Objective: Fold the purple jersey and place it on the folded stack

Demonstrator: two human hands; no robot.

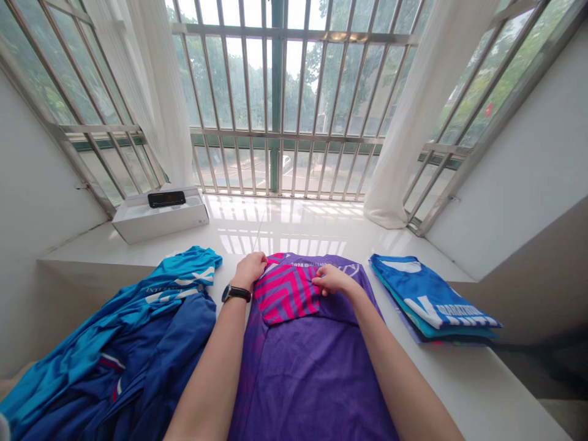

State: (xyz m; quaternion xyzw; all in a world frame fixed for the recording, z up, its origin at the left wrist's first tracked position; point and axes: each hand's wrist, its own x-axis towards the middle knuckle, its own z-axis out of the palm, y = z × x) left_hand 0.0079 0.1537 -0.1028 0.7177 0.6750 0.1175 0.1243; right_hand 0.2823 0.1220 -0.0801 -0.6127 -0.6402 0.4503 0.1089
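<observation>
A purple shirt (307, 367) lies spread on the white sill surface (285, 229) in front of me. Its pink-striped sleeve (285, 294) is folded inward across the top. My left hand (249, 268), with a black watch on the wrist, is closed on the sleeve's upper left edge. My right hand (331, 280) pinches the sleeve's right edge, fingers pressed together.
A heap of unfolded blue shirts (119, 343) lies to the left. A folded stack of blue shirts (429, 300) sits at the right. A white box with a black device on it (160, 214) stands at the back left. White curtains and a barred window are behind.
</observation>
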